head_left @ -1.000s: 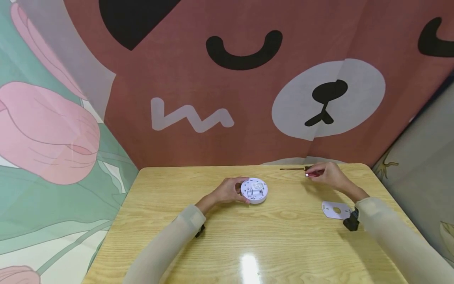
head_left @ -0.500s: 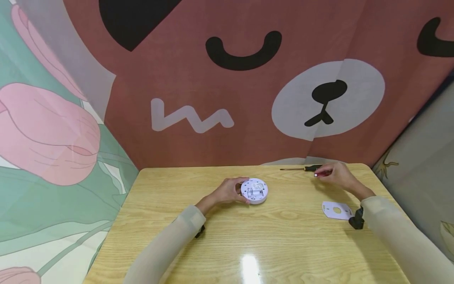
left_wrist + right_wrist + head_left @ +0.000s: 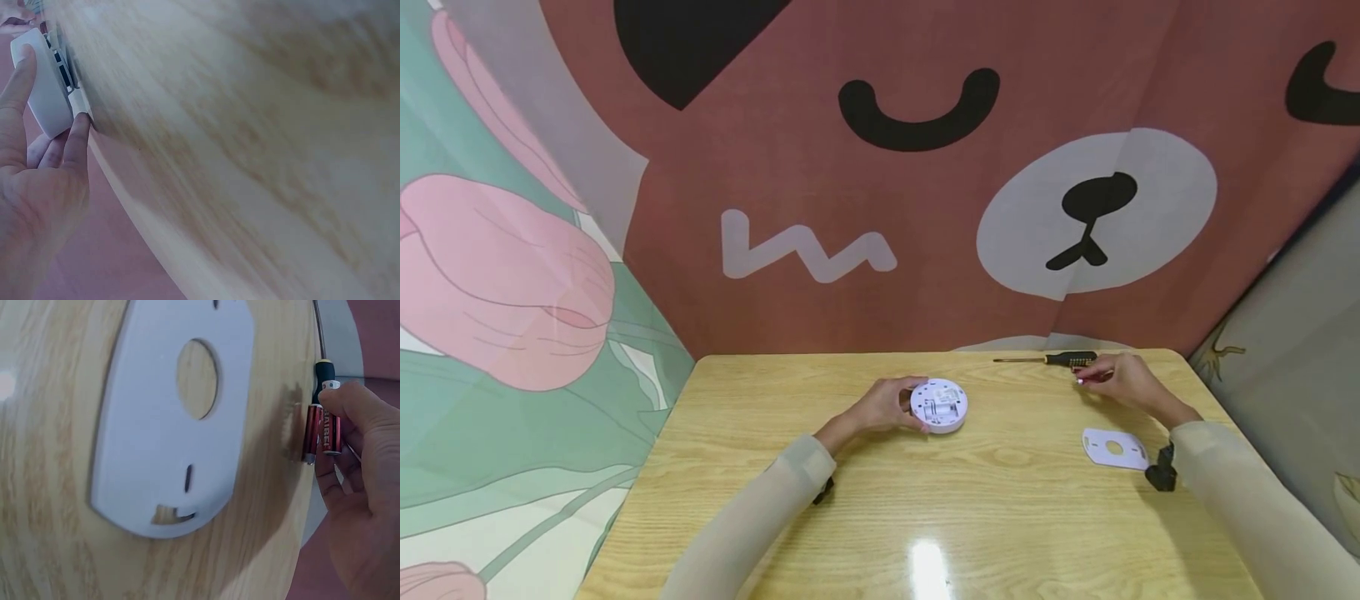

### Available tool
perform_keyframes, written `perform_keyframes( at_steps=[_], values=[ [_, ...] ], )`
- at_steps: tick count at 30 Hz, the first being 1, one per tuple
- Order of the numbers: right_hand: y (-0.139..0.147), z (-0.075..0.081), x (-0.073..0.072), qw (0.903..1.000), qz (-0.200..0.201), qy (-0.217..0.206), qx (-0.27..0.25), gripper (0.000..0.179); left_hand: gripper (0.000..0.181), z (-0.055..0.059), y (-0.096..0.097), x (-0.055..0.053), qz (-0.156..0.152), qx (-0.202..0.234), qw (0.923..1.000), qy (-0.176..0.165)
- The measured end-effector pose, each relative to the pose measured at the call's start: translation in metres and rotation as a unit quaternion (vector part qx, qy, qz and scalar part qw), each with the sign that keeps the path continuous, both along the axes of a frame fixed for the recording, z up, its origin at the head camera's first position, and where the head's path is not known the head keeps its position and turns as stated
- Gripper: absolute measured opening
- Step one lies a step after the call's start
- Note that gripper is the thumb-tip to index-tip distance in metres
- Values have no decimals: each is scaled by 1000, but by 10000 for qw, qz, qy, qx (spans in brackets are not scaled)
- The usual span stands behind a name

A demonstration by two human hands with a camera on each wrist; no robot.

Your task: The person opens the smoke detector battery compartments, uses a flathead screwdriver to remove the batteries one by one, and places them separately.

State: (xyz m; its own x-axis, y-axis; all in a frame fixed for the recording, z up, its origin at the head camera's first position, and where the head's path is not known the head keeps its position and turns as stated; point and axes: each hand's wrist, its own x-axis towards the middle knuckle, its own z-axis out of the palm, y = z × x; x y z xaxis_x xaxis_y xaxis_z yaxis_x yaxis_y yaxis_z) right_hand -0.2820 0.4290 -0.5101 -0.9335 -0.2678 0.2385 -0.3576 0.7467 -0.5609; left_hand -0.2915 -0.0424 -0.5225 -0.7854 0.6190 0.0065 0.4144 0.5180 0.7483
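Note:
In the head view my left hand point(image 3: 886, 405) grips the side of a round white device point(image 3: 942, 408), shaped like a smoke detector, whose compartment side faces up. The left wrist view shows the thumb on the white casing point(image 3: 47, 94) and fingers around its edge. My right hand point(image 3: 1126, 382), at the back right, pinches a red battery point(image 3: 331, 428) between thumb and fingers. A second red battery point(image 3: 312, 434) sits right alongside it, close over the wooden table point(image 3: 1000, 500). Just behind these batteries lies a screwdriver point(image 3: 1067, 359) with a black handle.
A flat white mounting plate point(image 3: 1102, 447) with a round hole lies on the table in front of the right hand. The printed fabric backdrop point(image 3: 925, 308) rises directly behind the table's back edge.
My right hand has shifted right and slightly toward me with the red battery, uncovering the screwdriver's black handle. The left hand and the round device hold their place.

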Motion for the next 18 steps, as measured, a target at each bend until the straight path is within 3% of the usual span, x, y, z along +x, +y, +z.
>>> perform_keyframes(
  at_steps=[5,18],
  values=[
    [1,-2,1,9994,-63,-298,166,14,93,1,-1,1,17,54,10000,-54],
    [3,-9,-1,9984,100,-248,488,15,93,1,-1,2,-30,142,9998,-109]
  ],
)
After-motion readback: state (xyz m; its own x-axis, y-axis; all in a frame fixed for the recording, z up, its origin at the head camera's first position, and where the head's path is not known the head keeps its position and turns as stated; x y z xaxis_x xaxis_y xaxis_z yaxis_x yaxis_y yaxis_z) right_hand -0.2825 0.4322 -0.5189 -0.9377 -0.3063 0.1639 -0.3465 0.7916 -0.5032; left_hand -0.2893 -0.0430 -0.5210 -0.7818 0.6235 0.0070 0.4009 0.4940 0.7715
